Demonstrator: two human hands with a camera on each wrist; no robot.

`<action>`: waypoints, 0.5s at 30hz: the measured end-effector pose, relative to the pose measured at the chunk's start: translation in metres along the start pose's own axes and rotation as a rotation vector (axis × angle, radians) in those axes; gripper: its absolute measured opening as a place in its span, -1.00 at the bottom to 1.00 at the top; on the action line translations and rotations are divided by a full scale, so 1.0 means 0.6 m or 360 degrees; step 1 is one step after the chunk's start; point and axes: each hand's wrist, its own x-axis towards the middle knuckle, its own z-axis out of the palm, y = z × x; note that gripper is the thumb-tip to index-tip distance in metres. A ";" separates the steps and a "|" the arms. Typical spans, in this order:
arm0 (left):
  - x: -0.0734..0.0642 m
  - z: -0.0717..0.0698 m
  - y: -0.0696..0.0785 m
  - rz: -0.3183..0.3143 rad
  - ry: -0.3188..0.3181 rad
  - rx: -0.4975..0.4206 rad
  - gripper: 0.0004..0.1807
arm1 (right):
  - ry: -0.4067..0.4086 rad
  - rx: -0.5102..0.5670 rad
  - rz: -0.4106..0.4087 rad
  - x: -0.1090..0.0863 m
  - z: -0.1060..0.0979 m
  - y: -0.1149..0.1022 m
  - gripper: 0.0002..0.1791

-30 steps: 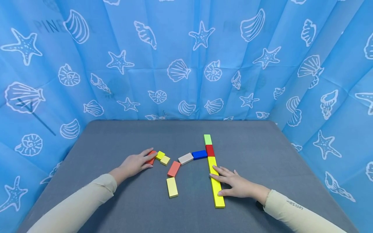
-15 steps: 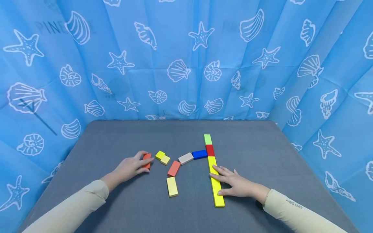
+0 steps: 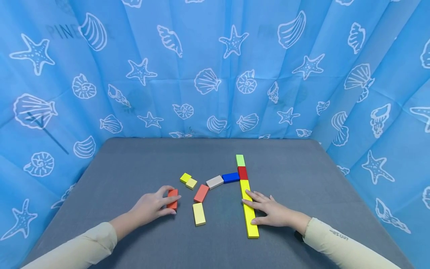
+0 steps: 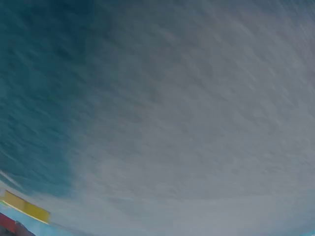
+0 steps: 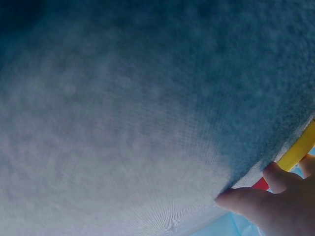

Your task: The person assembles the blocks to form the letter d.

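My left hand (image 3: 149,206) holds an orange-red block (image 3: 173,192) between thumb and fingers, one finger lying across its top. In the left wrist view only a corner of that red block (image 4: 7,222) shows, beside a blurred yellow block (image 4: 37,212). My right hand (image 3: 273,213) rests with spread fingers on a long yellow strip (image 3: 251,228). Its far end meets a dark red block (image 3: 242,173), then a light green block (image 3: 240,160). In the right wrist view, fingertips of the right hand (image 5: 275,206) lie along the yellow strip (image 5: 299,148).
From the dark red block a blue block (image 3: 230,178), a beige block (image 3: 215,182), an orange-red block (image 3: 201,193) and a pale yellow block (image 3: 199,214) curve leftward and nearer. Two small yellow blocks (image 3: 186,178) touch at a corner. A blue shell-print curtain (image 3: 208,101) surrounds the grey table (image 3: 151,153).
My left hand has drawn the orange-red block away from the small yellow blocks, first leftward, then nearer to me. The right hand stays in place on the yellow strip.
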 end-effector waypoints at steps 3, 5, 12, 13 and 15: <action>0.003 -0.001 0.017 0.0039 0.0035 -0.0003 -0.44 | 0.0002 -0.0003 -0.0004 0.000 0.000 0.001 -0.21; 0.006 -0.001 0.029 0.0059 0.0055 -0.0017 -0.45 | 0.0003 0.0002 -0.0007 0.000 0.000 0.001 -0.21; 0.017 0.004 0.074 0.0068 0.0068 -0.0082 -0.46 | 0.0003 0.0014 -0.0014 -0.001 -0.001 0.000 -0.22; 0.019 0.006 0.081 0.0074 0.0074 -0.0094 -0.46 | 0.0004 0.0010 -0.0015 -0.001 -0.001 0.000 -0.22; 0.024 0.009 0.093 0.0095 0.0086 -0.0122 -0.47 | 0.0005 0.0002 -0.0014 0.000 -0.001 -0.001 -0.22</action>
